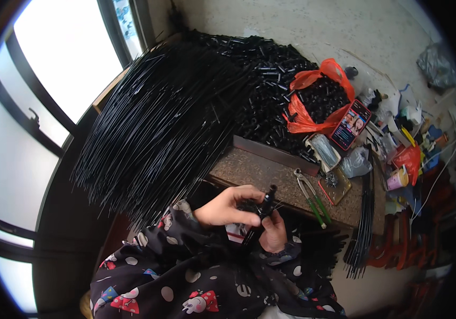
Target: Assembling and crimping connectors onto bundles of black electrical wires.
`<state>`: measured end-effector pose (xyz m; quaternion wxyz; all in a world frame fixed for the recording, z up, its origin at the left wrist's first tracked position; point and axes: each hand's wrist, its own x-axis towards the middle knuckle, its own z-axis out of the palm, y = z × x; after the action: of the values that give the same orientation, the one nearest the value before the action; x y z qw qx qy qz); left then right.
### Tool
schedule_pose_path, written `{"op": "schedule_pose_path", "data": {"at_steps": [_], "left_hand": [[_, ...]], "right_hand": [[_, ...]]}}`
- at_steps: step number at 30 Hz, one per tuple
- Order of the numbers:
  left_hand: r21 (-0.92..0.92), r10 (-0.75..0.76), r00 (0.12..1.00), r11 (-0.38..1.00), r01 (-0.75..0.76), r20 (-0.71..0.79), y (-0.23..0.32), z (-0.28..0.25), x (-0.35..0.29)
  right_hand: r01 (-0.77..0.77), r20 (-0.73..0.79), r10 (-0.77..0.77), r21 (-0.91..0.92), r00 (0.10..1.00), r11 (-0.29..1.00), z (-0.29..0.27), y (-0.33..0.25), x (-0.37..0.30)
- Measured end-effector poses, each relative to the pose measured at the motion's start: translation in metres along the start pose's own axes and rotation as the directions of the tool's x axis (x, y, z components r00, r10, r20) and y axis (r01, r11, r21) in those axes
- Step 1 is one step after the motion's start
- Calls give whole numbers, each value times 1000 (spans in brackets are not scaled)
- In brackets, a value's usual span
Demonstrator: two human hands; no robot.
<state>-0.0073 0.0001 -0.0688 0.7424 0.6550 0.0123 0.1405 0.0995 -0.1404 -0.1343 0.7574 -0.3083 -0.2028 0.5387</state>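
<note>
Just in front of my body, my left hand (232,206) and my right hand (274,234) meet around a black tubular piece (268,201) with a ringed, narrower top. My left fingers and thumb close on it from the left side. My right thumb and fingers pinch it lower down, and its lower part is lost against the dark sleeves and gap below. Beyond my hands lies the near edge of a brown speckled bench (257,167). To the right of them rest pincers (313,199) with green handles.
A big heap of thin black rods (153,127) fills the left. Short black tubes (270,72) are piled behind. An orange-red bag (303,118) holds small black parts, beside a phone (351,125). Further right are a black rod bundle (363,234), a cup (397,179) and clutter.
</note>
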Motion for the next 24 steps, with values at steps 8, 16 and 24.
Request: {"op": "schedule_pose_path", "data": {"at_steps": [8, 16, 24], "left_hand": [[408, 236, 960, 900, -156, -154, -24, 10, -3], [-298, -48, 992, 954, 11, -119, -26, 9, -8], [497, 355, 934, 804, -327, 40, -13, 1, 1]], "right_hand": [[23, 26, -23, -26, 999, 999, -4, 1, 1], [34, 50, -35, 14, 998, 999, -7, -1, 1], [41, 23, -41, 3, 999, 999, -5, 0, -2]]}}
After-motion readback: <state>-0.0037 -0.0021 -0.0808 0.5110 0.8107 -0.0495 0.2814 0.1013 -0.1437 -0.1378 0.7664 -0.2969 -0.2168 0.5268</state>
